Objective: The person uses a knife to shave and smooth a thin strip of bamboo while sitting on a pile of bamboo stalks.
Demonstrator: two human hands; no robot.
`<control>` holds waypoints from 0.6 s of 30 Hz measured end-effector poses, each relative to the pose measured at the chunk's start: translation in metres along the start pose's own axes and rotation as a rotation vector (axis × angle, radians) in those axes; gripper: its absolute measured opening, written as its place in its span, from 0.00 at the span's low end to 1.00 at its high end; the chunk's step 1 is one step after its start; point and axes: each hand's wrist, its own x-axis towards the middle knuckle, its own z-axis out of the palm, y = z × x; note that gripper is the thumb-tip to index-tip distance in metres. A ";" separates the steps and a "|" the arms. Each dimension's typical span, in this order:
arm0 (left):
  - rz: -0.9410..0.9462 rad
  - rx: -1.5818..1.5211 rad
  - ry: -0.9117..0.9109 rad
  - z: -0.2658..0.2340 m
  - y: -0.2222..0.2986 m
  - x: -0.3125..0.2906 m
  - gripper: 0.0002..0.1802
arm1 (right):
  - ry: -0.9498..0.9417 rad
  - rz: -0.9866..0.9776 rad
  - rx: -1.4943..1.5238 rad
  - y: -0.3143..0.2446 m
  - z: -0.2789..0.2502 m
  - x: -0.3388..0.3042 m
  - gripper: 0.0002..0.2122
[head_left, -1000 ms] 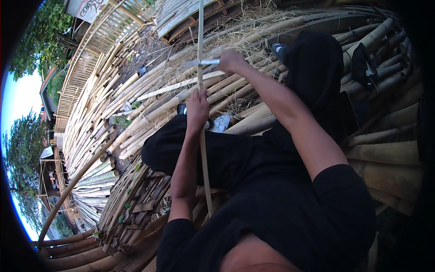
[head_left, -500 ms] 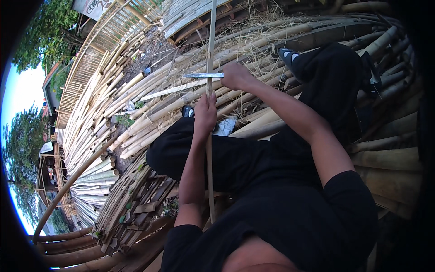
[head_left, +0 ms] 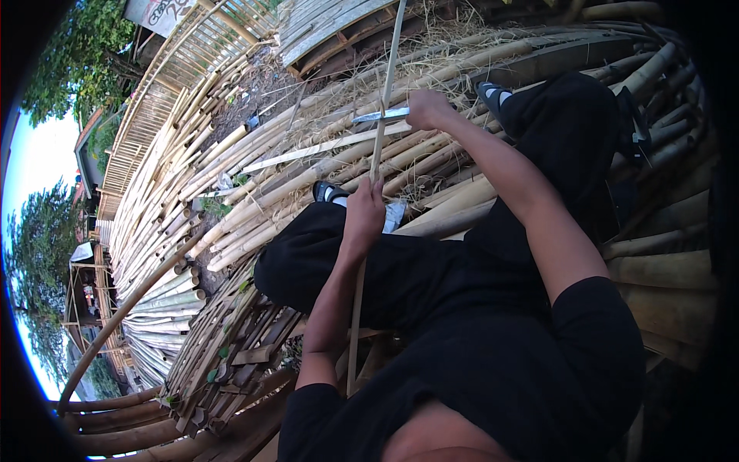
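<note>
A long, pale bamboo strip point(head_left: 389, 71) runs from the top of the view, between my arms and down past my left forearm, its top leaning right. My left hand point(head_left: 364, 212) is closed around it over my bent leg. Farther up, my right hand point(head_left: 428, 110) grips a knife point(head_left: 382, 115), whose handle is hidden in the fist. The blade points left and lies across the strip, touching or nearly touching it. Loose fibres and shavings point(head_left: 450, 73) are scattered behind the knife.
Long bamboo poles point(head_left: 254, 208) cover the ground ahead and to the left. A slatted wooden platform point(head_left: 331, 31) stands at the far side. Split bamboo pieces point(head_left: 231, 346) are heaped at lower left, beside a curved pole point(head_left: 127, 312). A bamboo fence point(head_left: 146, 115) rises at far left.
Both hands have shifted right: the right one with the knife also a little farther away, the left one slightly nearer to me. The strip has gone from almost upright to leaning right.
</note>
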 end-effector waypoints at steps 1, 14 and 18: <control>-0.004 0.001 -0.010 0.001 -0.001 -0.001 0.16 | 0.007 -0.014 -0.027 0.002 0.003 0.002 0.16; -0.066 -0.059 -0.167 0.000 -0.018 -0.028 0.14 | 0.095 0.285 0.115 0.079 -0.005 0.030 0.17; -0.055 -0.128 -0.167 -0.005 -0.032 -0.065 0.13 | 0.353 0.578 0.196 0.139 -0.020 0.042 0.19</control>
